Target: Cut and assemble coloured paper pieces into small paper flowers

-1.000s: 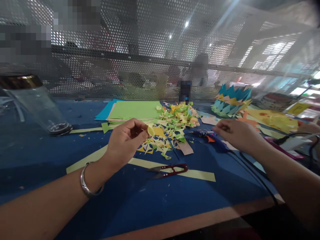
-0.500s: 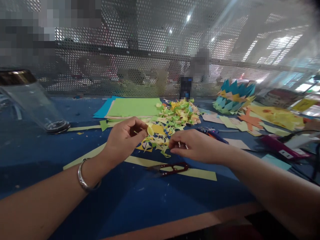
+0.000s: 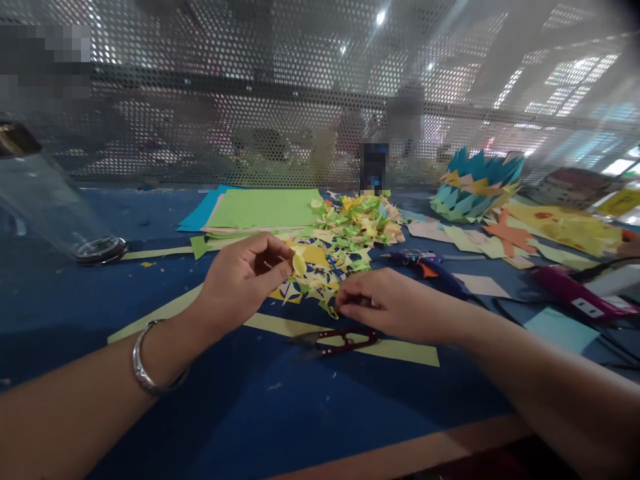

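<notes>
Head view: left hand [image 3: 245, 283] raised above the blue table [image 3: 225, 427], silver bracelet [image 3: 143, 360] at its wrist; thumb and forefinger closed in a pinch on a small curled yellow paper piece [image 3: 299, 265], which sits at the fingertips, near the middle of the scene, with loose paper scraps [image 3: 370, 217] behind it; right hand [image 3: 383, 300] opposite, palm down, fingers curled inward, a little apart from the yellow piece; cannot tell whether its fingers hold anything; a blue stick [image 3: 333, 265] shows just beyond its fingertips, lower part hidden.

Nearer the table's front edge, dark red snips [image 3: 345, 341] lie across a pale paper strip [image 3: 410, 351], blades to the left; beyond the right hand, a blue glue gun [image 3: 425, 261], nozzle to the left; far side, a stack of green sheets [image 3: 265, 208] with blue beneath; clear jar [image 3: 47, 207] at far left; at right, a spiky blue-and-yellow paper ring [image 3: 477, 183], orange paper cutout [image 3: 510, 230], light blue paper [image 3: 563, 329].
</notes>
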The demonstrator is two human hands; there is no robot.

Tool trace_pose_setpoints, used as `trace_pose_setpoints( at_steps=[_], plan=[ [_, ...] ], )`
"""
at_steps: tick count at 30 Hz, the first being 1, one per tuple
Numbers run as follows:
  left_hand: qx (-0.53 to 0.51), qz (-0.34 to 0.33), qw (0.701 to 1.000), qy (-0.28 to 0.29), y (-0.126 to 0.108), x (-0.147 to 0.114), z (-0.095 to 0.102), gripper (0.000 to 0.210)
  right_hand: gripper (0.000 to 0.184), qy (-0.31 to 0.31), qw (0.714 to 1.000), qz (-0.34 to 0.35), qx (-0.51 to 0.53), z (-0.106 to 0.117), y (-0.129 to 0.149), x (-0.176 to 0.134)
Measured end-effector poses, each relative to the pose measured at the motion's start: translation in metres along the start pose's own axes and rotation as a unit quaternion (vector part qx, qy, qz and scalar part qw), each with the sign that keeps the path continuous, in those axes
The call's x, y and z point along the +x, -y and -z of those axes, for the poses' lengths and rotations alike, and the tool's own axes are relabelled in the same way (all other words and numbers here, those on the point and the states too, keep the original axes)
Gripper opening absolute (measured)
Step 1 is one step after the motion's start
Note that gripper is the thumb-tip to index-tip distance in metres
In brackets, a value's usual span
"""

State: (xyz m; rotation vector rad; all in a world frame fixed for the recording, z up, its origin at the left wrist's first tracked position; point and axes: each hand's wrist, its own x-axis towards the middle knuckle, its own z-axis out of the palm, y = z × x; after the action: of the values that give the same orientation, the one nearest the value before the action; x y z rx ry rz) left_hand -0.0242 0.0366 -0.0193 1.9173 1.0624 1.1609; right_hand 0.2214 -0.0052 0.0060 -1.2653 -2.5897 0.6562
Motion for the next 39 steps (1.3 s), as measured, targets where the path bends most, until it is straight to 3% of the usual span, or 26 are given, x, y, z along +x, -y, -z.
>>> trace_pose_setpoints(
  at_steps=[8, 13, 27, 39],
  plan=[
    [0.009, -0.015, 1.000, 0.004, 0.002, 0.000, -0.002, 0.012, 0.015, -0.058, 0.998, 0.007, 0.014, -0.004, -0.006, 0.001],
    [0.029, -0.013, 0.999, 0.004, -0.003, 0.000, -0.004, 0.009, 0.021, -0.035, 0.996, 0.077, -0.015, -0.007, -0.008, 0.005],
    [0.039, -0.020, 0.999, 0.007, -0.003, 0.001, -0.003, 0.010, 0.015, -0.035, 0.994, 0.094, -0.033, -0.013, -0.009, 0.010],
    [0.067, -0.031, 0.997, 0.034, -0.016, -0.006, -0.008, 0.006, 0.006, -0.205, 0.975, 0.056, 0.071, -0.002, -0.002, 0.001]
  ],
)
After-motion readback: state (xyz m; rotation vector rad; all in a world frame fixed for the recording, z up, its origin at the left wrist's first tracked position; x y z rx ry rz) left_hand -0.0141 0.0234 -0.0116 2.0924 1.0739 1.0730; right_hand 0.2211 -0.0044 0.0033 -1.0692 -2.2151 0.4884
